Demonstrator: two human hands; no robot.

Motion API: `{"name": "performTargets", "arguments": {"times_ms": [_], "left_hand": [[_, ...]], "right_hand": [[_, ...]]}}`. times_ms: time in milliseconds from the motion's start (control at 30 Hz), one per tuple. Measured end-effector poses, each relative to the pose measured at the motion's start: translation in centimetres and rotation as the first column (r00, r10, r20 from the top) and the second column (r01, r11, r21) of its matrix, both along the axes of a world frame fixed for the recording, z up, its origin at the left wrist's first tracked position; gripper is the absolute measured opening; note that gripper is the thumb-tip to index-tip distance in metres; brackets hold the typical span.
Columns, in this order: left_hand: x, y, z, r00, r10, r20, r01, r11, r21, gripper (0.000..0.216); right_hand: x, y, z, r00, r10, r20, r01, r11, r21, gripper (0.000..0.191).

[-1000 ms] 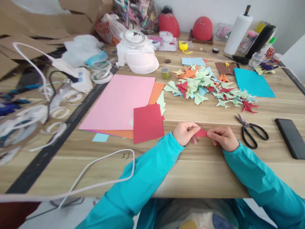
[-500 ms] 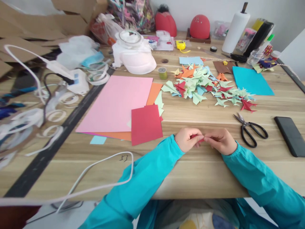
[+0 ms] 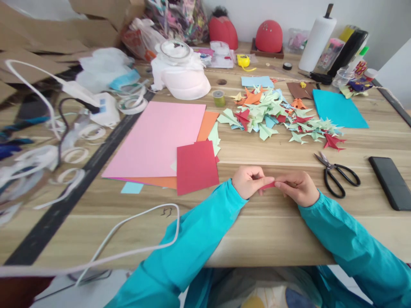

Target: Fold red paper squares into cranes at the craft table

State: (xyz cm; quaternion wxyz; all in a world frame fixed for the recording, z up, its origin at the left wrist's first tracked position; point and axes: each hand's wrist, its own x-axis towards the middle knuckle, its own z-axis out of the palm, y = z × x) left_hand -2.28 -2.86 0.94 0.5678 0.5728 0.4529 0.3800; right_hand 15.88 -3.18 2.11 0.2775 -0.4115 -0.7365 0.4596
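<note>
The left hand [image 3: 249, 181] pinches a small red paper [image 3: 267, 185], the right hand [image 3: 297, 188] pinches its end; open wood stretches to the table [image 3: 272, 239]'s near edge, scissors [image 3: 329, 167] lying rightward.

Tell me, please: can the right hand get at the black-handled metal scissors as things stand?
Probably yes: nothing visible stands between the right hand and the scissors just to its right, though its fingers seem to pinch a small red paper piece.
</note>
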Motion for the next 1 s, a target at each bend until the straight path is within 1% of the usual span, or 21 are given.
{"name": "performTargets", "arguments": {"times_ms": [200,300,367,400,567,667,733,800,867,933,1000], "left_hand": [[-0.2,0.2,0.5,0.999,0.030,0.038,-0.029,1.000,-0.011,0.043],[-0.5,0.4,0.6,0.990,0.129,0.065,-0.127,0.992,-0.021,0.047],[-0.5,0.4,0.6,0.983,0.167,0.071,-0.168,0.986,0.009,0.044],[-0.5,0.4,0.5,0.986,0.152,0.069,-0.154,0.988,0.023,0.042],[0.1,-0.2,0.2,0.998,-0.021,0.055,0.019,0.999,0.035,0.028],[0.1,-0.3,0.2,0.999,-0.037,0.032,0.034,0.995,0.092,0.023],[0.0,-0.2,0.2,1.000,-0.007,0.026,0.003,0.992,0.124,0.022],[-0.2,-0.1,0.3,0.999,0.037,0.014,-0.039,0.984,0.172,0.022],[-0.4,0.0,0.3,0.996,0.083,-0.043,-0.068,0.958,0.280,0.020],[-0.5,0.1,0.1,0.986,0.119,-0.114,-0.060,0.903,0.424,0.016],[-0.4,0.2,-0.1,0.981,0.112,-0.159,-0.006,0.834,0.552,0.013]], "right_hand": [[0.0,0.0,0.2,0.999,-0.030,0.022,0.029,0.998,0.052,0.031],[0.1,0.0,0.0,0.998,-0.059,0.018,0.058,0.997,0.045,0.032],[0.1,0.0,-0.1,0.997,-0.070,0.016,0.070,0.997,0.044,0.031],[0.1,0.0,-0.1,0.997,-0.069,0.015,0.069,0.997,0.047,0.030],[0.2,0.0,-0.3,0.999,-0.047,0.021,0.046,0.998,0.051,0.030],[0.1,0.2,-0.5,0.998,-0.054,-0.021,0.054,0.998,0.030,0.028],[0.2,0.4,-0.7,0.994,-0.082,-0.069,0.084,0.996,0.030,0.027],[0.3,0.6,-0.7,0.992,-0.100,-0.071,0.104,0.993,0.057,0.027],[0.4,0.8,-0.7,0.995,-0.094,-0.023,0.097,0.987,0.125,0.024],[0.4,0.9,-0.8,0.997,-0.071,0.043,0.058,0.968,0.246,0.020],[0.4,0.8,-0.9,0.992,-0.043,0.116,-0.005,0.921,0.389,0.018]]}}
